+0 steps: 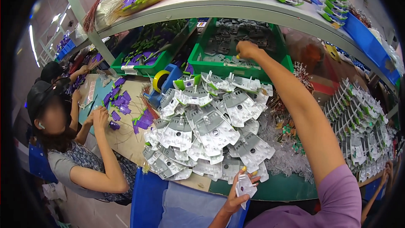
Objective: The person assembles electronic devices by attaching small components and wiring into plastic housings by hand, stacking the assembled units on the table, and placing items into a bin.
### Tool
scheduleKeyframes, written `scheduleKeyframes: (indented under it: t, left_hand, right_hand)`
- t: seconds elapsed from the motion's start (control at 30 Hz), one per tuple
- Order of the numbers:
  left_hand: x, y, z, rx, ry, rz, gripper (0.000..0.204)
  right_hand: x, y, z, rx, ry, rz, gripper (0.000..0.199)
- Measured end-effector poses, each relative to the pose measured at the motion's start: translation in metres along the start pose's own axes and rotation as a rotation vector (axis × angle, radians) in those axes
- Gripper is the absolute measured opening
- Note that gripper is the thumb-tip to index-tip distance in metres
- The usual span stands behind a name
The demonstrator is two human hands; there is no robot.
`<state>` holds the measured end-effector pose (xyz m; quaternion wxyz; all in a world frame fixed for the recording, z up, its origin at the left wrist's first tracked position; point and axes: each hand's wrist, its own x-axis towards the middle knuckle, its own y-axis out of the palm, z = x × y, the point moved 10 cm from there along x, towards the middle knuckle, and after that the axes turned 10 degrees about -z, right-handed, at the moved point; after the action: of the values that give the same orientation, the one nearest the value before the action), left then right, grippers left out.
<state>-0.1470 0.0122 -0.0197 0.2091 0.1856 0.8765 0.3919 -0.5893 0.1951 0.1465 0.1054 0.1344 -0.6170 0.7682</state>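
My left hand (238, 194) is closed around a small white plastic part (246, 187) near the table's front edge. Yellow covers show on its fingertips. With the arm stretched far forward, my right hand (248, 50) is over a green bin (195, 59) of grey plastic parts (219, 38). Its fingers curl downward, and what they grip, if anything, is hidden. Between my hands lies a large heap of curved white and grey plastic shells (211, 128), some with green ends.
Left of the heap are a blue tape dispenser (168, 82) and purple pieces (122, 101). A person (80, 147) works at the left. Clear plastic parts (291, 160) and stacked shells (358, 131) lie right. A white shelf (202, 6) spans above; a blue container (145, 198) stands below the front edge.
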Motion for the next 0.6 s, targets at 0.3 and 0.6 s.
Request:
scheduleKeyframes:
  t: [0.3,0.6]
  left_hand:
    - [-0.022,0.003,-0.007,-0.042,0.015,-0.07,0.111]
    - [-0.036,-0.008,-0.002,0.025,-0.079,-0.351,0.047]
  right_hand:
    - [-0.02,-0.062,-0.017,0.113,0.089,-0.372,0.021]
    - [-0.317,-0.148,0.064,0.885,0.164,-0.309,0.023]
